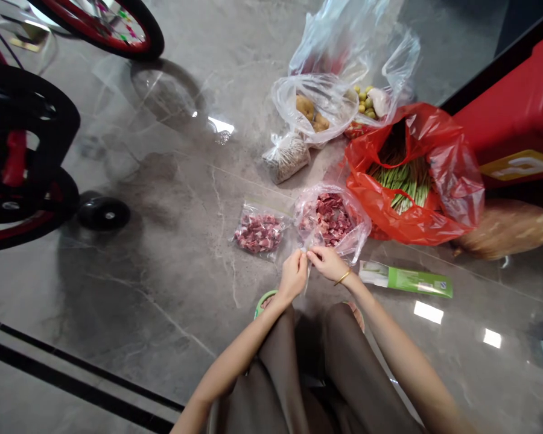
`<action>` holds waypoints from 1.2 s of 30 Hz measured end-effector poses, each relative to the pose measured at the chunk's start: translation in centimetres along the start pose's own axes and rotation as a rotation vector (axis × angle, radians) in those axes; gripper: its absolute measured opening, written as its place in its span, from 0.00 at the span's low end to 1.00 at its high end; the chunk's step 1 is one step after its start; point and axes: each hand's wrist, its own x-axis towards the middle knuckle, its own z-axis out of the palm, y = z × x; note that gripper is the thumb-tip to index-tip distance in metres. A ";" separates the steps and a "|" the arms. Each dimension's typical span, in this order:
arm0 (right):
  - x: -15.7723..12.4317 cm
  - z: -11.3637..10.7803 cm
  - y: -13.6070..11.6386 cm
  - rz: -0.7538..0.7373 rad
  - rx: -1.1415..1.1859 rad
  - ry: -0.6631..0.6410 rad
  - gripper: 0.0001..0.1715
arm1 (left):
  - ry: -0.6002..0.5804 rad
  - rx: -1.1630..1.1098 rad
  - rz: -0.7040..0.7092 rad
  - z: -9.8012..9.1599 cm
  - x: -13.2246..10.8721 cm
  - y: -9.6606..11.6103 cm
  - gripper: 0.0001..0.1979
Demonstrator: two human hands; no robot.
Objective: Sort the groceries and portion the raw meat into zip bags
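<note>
My left hand point(294, 274) and my right hand point(328, 263) meet in front of my knees, fingertips pinched on a thin clear plastic bag point(307, 282). Its outline is hard to make out against the floor. Just beyond my fingers an open clear bag of raw red meat pieces point(330, 218) rests on the floor. To its left lies a flat clear bag packed with cut meat point(259, 232). A green and clear plastic packet point(411, 281) is on the floor, right of my right hand.
A red bag point(457, 187) holds long green vegetable stalks point(409, 181). Behind the meat are a tied bag of small pale pieces point(288, 158) and a bag of potatoes point(304, 106). A red bin point(520, 102) stands right; a child's bicycle point(27, 150) stands left.
</note>
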 end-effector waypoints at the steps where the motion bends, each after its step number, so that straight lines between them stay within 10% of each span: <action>1: 0.0 0.3 -0.3 -0.002 -0.070 0.036 0.18 | 0.044 0.047 0.009 0.0 0.1 -0.1 0.13; 7: -0.1 0.7 -0.4 0.189 -0.253 0.140 0.16 | 0.280 0.277 0.001 -2.7 1.9 -0.1 0.12; 14: 0.7 -2.6 0.4 0.353 -0.407 0.210 0.16 | 0.240 0.331 -0.081 -5.4 2.6 1.2 0.11; 21: 0.0 -0.9 -0.3 0.068 -0.167 0.488 0.09 | 0.184 0.025 -0.082 -4.1 1.6 1.9 0.09; 31: -1.7 2.3 0.2 0.041 -0.037 0.201 0.48 | -0.077 0.381 0.033 -2.8 -1.5 2.4 0.16; 36: -2.5 0.4 0.1 0.021 -0.031 0.099 0.33 | -0.004 0.447 -0.009 -4.1 -1.2 1.8 0.23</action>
